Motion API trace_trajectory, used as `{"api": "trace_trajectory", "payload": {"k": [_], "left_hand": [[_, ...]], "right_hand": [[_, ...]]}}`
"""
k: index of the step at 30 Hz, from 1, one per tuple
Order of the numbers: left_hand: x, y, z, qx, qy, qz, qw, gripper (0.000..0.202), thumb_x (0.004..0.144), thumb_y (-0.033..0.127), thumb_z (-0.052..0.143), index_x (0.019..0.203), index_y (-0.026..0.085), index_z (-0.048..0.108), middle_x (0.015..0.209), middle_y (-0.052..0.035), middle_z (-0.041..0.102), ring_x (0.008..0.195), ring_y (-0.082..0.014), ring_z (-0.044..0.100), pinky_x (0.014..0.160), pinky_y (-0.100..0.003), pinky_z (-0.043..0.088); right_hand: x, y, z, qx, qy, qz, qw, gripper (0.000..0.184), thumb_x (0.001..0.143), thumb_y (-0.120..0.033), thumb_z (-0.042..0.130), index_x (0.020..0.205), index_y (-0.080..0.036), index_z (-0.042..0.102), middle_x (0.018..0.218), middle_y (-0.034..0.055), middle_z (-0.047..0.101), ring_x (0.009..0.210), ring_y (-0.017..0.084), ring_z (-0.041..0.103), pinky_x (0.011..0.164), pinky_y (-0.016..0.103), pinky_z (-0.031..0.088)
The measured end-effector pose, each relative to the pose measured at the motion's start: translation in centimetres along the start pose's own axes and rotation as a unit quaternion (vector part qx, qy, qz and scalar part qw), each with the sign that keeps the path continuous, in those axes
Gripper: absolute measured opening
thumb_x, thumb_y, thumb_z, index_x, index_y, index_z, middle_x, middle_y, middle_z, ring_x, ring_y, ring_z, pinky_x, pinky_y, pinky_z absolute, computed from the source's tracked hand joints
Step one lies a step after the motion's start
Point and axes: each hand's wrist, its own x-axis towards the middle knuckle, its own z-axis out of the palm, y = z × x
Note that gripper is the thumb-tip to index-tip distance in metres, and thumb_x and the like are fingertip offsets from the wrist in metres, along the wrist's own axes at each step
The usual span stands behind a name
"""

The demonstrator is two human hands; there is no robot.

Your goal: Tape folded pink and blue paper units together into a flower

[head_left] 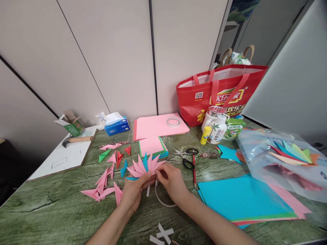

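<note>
A fan of folded paper [150, 163], mostly pink with some blue points, is held between my two hands above the table. My left hand [136, 186] grips its lower left side with the thumb on top. At the right end, my right hand [172, 180] pinches the edge of the fan with thumb and fingers. Below my right hand lies a roll of white tape [163, 202], partly covered by it. Loose pink folded pieces [100, 187] rest left of my hands, with red pieces [119, 159], a green piece [104, 155] and a blue piece [124, 168] farther back.
Scissors [187, 157] and a red pencil [194, 170] lie right of centre. Blue paper sheets [237, 197] and a plastic bag [258, 160] occupy the right. Behind stand a tissue box [117, 127], a glue stick [205, 135] and a red bag [191, 102]. White strips [165, 232] lie in front.
</note>
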Motion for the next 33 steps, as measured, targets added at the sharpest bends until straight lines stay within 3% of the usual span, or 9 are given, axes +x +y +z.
{"api": "trace_trajectory", "payload": {"k": [6,9,24,33], "left_hand": [[0.0,0.1,0.0,-0.017,0.001,0.005,1.000,0.033,0.055,0.015,0.077,0.086,0.009,0.068,0.083,-0.0091,0.073,0.075,-0.0231,0.068,0.076,-0.039,0.056],[0.0,0.1,0.0,-0.017,0.001,0.001,1.000,0.032,0.054,0.016,0.078,0.084,0.009,0.068,0.083,-0.0091,0.073,0.075,-0.0229,0.068,0.075,-0.039,0.056],[0.0,0.0,0.2,-0.006,-0.017,0.004,1.000,0.022,0.056,0.016,0.077,0.075,0.008,0.070,0.078,-0.0097,0.073,0.074,-0.0238,0.068,0.074,-0.040,0.056],[-0.1,0.1,0.0,-0.003,-0.010,0.005,1.000,0.021,0.056,0.017,0.077,0.075,0.011,0.070,0.076,-0.0080,0.073,0.072,-0.0237,0.068,0.074,-0.041,0.056]], "right_hand": [[0.2,-0.5,0.0,0.155,-0.019,0.156,0.975,0.005,0.070,-0.018,0.058,0.066,-0.015,0.060,0.064,0.0033,0.064,0.058,0.016,0.059,0.059,0.026,0.048],[0.2,-0.7,0.1,0.207,-0.015,0.202,0.957,0.008,0.068,-0.021,0.059,0.066,-0.015,0.060,0.062,0.0038,0.064,0.056,0.016,0.060,0.057,0.027,0.049],[0.1,-1.0,0.2,0.085,0.003,0.155,0.984,0.010,0.068,-0.015,0.051,0.062,-0.015,0.059,0.062,0.0036,0.062,0.055,0.015,0.057,0.056,0.025,0.046],[0.2,-0.9,-0.1,0.131,-0.017,0.156,0.979,0.005,0.066,-0.017,0.058,0.063,-0.015,0.061,0.064,0.0043,0.065,0.058,0.016,0.060,0.058,0.026,0.049]]}}
